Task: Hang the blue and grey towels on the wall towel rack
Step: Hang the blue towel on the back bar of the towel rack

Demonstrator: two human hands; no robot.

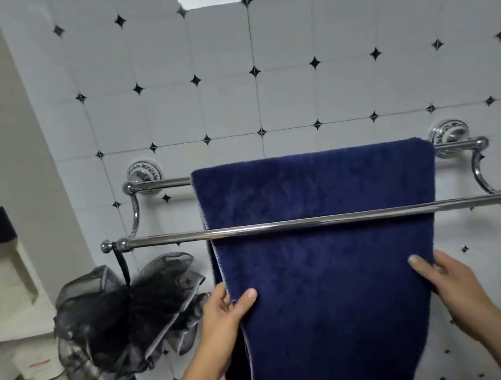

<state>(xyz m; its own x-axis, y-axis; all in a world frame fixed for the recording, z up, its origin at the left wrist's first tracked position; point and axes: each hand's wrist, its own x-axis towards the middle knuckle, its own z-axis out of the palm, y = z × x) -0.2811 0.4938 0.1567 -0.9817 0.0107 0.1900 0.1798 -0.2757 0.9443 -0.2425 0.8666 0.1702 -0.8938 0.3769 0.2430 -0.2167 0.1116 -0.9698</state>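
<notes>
The blue towel (328,276) is draped over the back bar (163,184) of the chrome rack (481,166) on the tiled wall (291,84). It hangs down behind the front bar (168,240), which crosses its face about a third of the way down. It sits toward the right of the rack, so a stretch of both bars is bare on the left. The left hand (226,312) pinches the towel's left edge low down, with the thumb (246,298) pressed flat on the front of the cloth and the fingers tucked round behind it. The right hand (447,280) does the same on the right edge at much the same height, its thumb (420,264) on the front; the fingers go behind the cloth, and how they lie there I cannot tell. Between the two hands the front layer lies flat and smooth. A second layer shows behind it along the left side and ends a little higher than the front one. A black and grey mesh pouf (124,315) hangs by a dark cord (122,266) from the left end of the front bar, just beside the left hand. The wall tiles are white with small black diamonds at the corners.
</notes>
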